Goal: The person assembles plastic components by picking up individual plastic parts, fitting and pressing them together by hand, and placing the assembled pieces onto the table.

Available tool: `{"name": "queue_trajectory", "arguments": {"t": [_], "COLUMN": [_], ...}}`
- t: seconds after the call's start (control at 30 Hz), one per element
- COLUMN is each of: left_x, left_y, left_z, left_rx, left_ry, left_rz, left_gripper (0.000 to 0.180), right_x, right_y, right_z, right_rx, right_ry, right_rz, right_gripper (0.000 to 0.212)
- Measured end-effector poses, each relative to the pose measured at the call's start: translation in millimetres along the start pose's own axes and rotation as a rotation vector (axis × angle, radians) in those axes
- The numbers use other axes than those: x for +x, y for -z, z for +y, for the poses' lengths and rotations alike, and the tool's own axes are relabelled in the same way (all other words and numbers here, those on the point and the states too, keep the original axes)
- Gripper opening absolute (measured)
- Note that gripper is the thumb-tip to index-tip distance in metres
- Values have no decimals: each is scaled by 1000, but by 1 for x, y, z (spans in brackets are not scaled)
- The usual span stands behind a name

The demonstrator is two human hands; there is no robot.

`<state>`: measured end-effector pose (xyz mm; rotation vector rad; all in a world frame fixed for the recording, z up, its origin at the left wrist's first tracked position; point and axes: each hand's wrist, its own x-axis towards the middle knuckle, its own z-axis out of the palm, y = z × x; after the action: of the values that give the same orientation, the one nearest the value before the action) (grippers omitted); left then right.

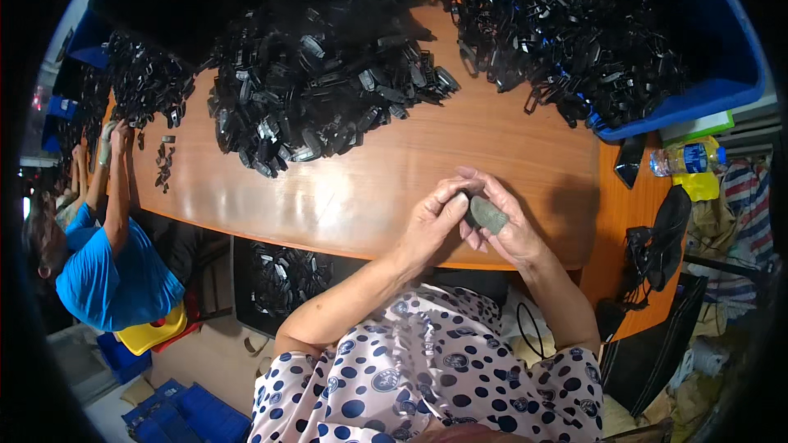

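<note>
Both my hands are together above the near edge of the wooden table. A flat, rounded grey-green piece [487,215] lies in my right hand [515,238], whose fingers curl around and under it. My left hand [442,212] meets it from the left, with thumb and fingers pinched together at a small dark part beside the piece. What exactly the left fingers hold is hidden. Beyond my hands, a large heap of black and silver plastic parts [320,74] covers the middle of the table [369,189].
Another dark heap [566,33] spills from a blue bin [706,102] at the far right. A plastic bottle [689,158] and black shoe-shaped item [669,234] are right. At left, a person in blue [115,267] reaches over more parts. A black box of parts [287,279] stands below the table edge.
</note>
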<state>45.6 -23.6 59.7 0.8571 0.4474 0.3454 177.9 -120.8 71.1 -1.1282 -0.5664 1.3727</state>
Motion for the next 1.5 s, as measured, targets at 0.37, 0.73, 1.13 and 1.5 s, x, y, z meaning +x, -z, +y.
{"name": "queue_trajectory", "arguments": {"t": [0.37,0.73,1.13,1.5], "left_x": [76,89,90,84], "left_y": [8,21,26,33], "left_z": [-31,-18,-23,-19], "left_rx": [417,1452,1362,364], "left_ry": [-367,-598,-581,-221], "left_rz": [9,-112,-87,-174], "left_gripper": [22,30,32,22], "right_x": [31,66,105,79], "right_y": [64,75,59,107], "right_z": [-21,-8,15,-21], "right_rx": [-565,-1425,-1427,-1509], "right_ry": [135,335,503,612], "right_rz": [215,425,715,601], "right_gripper": [43,32,47,26]}}
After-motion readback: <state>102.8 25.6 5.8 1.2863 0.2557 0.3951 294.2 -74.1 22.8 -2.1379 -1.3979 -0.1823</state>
